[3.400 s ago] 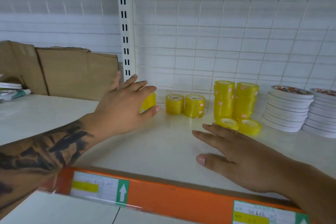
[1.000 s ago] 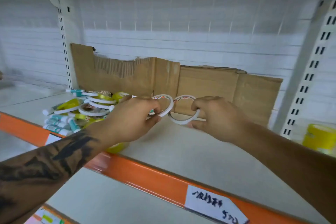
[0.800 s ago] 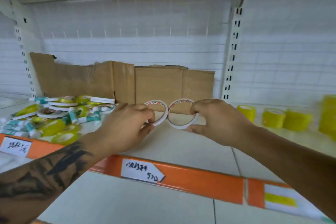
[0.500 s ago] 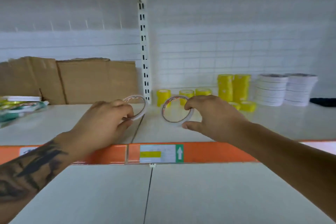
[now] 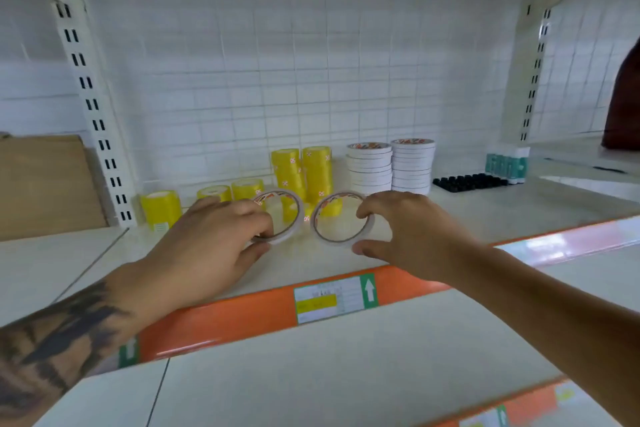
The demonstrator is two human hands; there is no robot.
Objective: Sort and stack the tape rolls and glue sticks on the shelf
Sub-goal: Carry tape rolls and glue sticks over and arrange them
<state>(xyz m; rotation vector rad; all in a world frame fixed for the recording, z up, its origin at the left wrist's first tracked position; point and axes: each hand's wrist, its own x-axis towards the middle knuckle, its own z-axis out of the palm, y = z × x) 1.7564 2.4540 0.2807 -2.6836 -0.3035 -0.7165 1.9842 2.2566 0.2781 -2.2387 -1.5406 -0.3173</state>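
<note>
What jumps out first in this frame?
Two thin white tape rolls held on edge at centre, one in the left hand, one in the right hand. Behind them on the shelf stand yellow tape stacks and two white tape stacks.

two tape stacks [image 5: 391, 166] stand on the shelf [image 5: 519, 211], right of taller rolls [image 5: 301, 173], left of glue sticks [image 5: 506, 166].
</note>
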